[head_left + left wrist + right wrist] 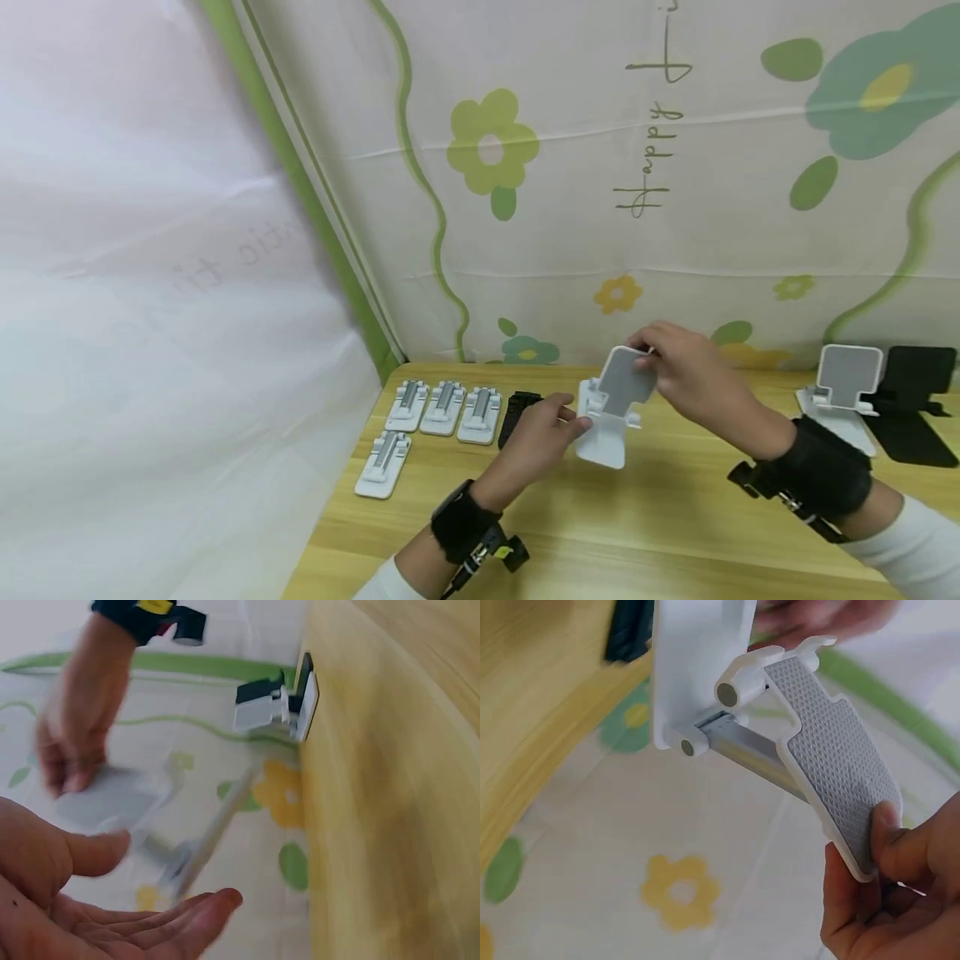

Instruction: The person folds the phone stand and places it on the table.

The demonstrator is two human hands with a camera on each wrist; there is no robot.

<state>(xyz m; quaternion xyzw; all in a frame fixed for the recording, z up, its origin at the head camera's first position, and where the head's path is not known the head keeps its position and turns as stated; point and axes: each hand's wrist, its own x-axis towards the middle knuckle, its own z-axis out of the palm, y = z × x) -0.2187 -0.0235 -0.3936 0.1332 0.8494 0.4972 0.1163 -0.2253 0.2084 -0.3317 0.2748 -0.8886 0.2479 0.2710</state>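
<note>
My right hand [693, 375] pinches the top edge of a white phone stand's grey-padded plate [626, 383], thumb on the pad and fingers behind. The stand is unfolded and held above the table; in the right wrist view its metal arm [754, 757] and white base [697, 664] show. My left hand [543, 433] is beside the base, overlapping its left edge in the head view. In the left wrist view the left thumb [97, 853] and fingers are spread apart, with the blurred stand beyond them and nothing gripped between them.
Several folded white phone stands [444, 408] lie at the table's left, with a folded black stand [517, 410] beside them, partly behind the left hand. An unfolded white stand [847, 379] and a black one [917, 379] stand at the right. A patterned cloth [555, 233] hangs behind the table.
</note>
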